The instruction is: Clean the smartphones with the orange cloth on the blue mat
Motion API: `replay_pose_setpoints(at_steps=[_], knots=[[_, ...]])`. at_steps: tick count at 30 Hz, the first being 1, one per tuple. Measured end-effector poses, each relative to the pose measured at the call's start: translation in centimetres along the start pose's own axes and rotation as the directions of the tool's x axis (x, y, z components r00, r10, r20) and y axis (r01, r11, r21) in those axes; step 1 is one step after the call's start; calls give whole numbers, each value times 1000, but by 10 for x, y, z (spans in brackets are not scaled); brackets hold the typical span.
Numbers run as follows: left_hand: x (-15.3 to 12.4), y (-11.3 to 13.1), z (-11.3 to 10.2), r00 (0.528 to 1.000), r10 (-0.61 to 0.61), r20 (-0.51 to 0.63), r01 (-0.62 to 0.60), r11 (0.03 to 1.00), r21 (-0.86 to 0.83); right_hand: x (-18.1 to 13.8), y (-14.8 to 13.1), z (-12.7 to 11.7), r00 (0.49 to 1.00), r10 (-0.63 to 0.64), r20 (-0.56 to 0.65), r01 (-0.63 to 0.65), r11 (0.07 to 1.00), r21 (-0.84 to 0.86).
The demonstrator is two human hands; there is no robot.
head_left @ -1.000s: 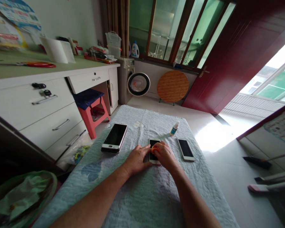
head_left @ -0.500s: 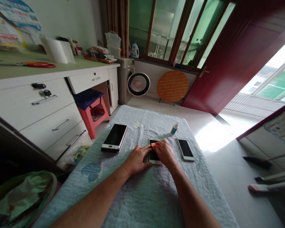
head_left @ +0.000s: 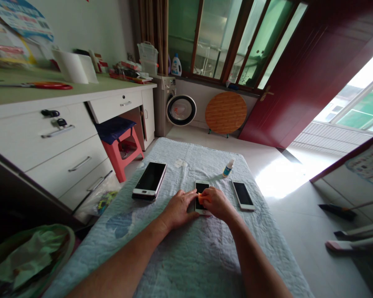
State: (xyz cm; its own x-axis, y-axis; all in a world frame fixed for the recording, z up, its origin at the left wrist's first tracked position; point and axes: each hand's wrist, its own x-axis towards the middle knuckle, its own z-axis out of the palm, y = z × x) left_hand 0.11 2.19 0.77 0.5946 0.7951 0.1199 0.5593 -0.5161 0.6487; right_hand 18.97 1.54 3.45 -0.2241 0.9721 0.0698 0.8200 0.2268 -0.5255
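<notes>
A small white phone (head_left: 202,188) lies face up in the middle of the towel-covered table (head_left: 186,256). My left hand (head_left: 178,207) rests flat against its left edge, fingers spread and steadying it. My right hand (head_left: 216,203) is closed round a small orange cloth (head_left: 205,198) that presses on the phone's dark screen. The lower part of the phone is hidden under both hands.
A larger phone (head_left: 150,179) lies to the left and another white phone (head_left: 243,195) to the right. A small dropper bottle (head_left: 228,168) stands behind them. White drawers (head_left: 65,140) and a red stool (head_left: 119,145) line the left side.
My right hand with the orange cloth has slid back and forth a little over the phone's screen. The left hand has stayed put.
</notes>
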Motion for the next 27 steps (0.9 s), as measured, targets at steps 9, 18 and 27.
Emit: replay_pose_setpoints(at_steps=[9,18,27], knots=[[0,4,-2,1000,-15,11,15,1000,3,3,4,4,996,63,-67,-63,998,-5],[1,2,-2,1000,7,5,-7,1000,-3,8,10,11,986,88,-139,-100,992,-75],[-1,2,-2,1000,26,-2,-26,999,-25,9,6,8,990,75,-117,-83,994,-71]])
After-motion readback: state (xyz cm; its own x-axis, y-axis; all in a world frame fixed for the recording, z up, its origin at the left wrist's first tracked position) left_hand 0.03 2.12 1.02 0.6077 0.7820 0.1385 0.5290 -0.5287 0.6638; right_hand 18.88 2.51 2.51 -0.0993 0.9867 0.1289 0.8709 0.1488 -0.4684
